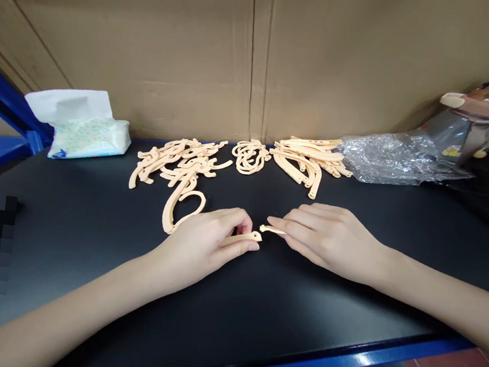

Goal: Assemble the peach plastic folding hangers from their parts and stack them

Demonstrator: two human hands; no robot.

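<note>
Left forearm point(79, 315) nearest the camera and right forearm point(435, 291) enter from opposite sides, bringing the hands together at the centre. Behind rises a brown cardboard panel point(155, 38); before it, the black tabletop point(230, 305) sets off the cream parts. Clear plastic bag point(389, 156) and tissue packet point(91, 136) lie toward the back, seemingly to leave the middle free. Left hand point(207, 235) and right hand point(327, 234) are both narrowed in a pinch. Beyond them, hooked pieces point(163, 156), long strips point(304, 149) and small rings point(253, 146) form three heaps, apparently grouped by shape and within reach. Smallest are the held parts: a holed strip point(238, 239) at left, gripped so its end projects past the thumb, and a slim piece point(271, 229) at right, its tip just beside that end; contact cannot be judged.
</note>
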